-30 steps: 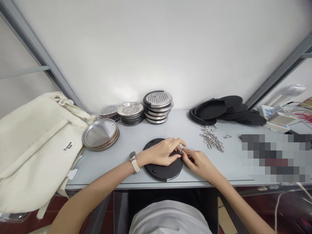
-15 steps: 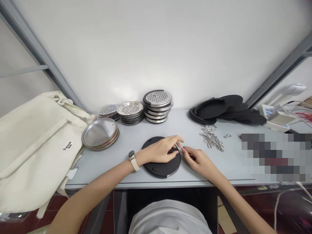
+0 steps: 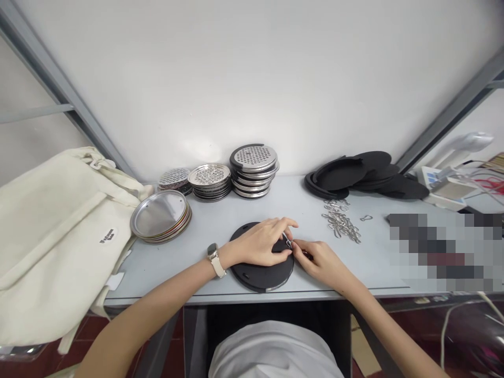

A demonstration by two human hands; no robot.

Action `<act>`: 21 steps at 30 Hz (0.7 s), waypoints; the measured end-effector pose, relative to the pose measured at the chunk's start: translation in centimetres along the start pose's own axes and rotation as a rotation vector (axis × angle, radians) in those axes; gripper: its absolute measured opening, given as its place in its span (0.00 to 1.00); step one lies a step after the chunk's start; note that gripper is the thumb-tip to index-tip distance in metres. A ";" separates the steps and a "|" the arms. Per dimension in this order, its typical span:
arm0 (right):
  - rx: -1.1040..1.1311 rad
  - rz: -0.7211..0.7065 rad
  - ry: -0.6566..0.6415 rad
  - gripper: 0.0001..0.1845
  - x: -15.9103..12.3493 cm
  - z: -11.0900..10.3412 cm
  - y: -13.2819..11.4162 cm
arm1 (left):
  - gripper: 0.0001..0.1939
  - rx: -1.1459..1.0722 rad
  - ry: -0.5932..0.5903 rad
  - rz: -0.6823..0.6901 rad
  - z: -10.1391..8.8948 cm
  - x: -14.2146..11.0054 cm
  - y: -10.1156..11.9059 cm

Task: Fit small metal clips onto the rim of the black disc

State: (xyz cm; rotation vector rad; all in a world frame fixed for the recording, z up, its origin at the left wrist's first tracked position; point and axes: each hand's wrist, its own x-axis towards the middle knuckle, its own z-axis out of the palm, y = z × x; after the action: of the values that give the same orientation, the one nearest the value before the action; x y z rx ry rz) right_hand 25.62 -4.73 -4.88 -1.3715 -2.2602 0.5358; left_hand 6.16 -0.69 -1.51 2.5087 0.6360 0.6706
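On the table in front of me lies a black round plate [image 3: 258, 274] with small slots, a silvery rim showing along its lower right edge. My left hand [image 3: 262, 242] lies over it and holds it, thumb pressed on its top, index finger raised and the other fingers bent near its right edge. At that edge my right hand [image 3: 311, 254] pinches a small metal snap clip [image 3: 289, 243] between thumb and index finger. The clip meets the plate's edge; whether it is hooked through is hidden by the fingers.
Loose metal clips [image 3: 340, 220] lie right of my hands, one clip [image 3: 366, 217] apart. Black round covers [image 3: 342, 176] are piled behind them. Stacks of perforated metal discs [image 3: 255, 157] and smooth metal plates [image 3: 159, 214] stand left. A cream bag [image 3: 59, 231] borders the table's left side.
The clip and my right fingertips have moved slightly left, closer in to the plate's edge. The plate has turned slightly, showing more silver rim at the front. My left hand stays over it.
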 end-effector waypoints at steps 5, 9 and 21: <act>0.000 0.016 0.012 0.20 0.0 0.1 0.0 | 0.26 0.040 0.015 0.002 0.0 0.0 0.0; -0.003 0.015 0.015 0.19 0.0 0.1 0.0 | 0.26 0.040 0.013 -0.007 0.1 0.0 -0.1; -0.012 0.017 0.011 0.21 -0.1 0.1 0.1 | 0.22 0.030 -0.013 0.024 -0.1 0.1 -0.1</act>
State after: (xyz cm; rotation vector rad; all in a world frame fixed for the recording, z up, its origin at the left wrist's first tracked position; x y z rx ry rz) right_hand 25.66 -4.77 -5.05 -1.3978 -2.2481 0.5195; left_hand 6.10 -0.56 -1.44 2.5503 0.6171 0.6574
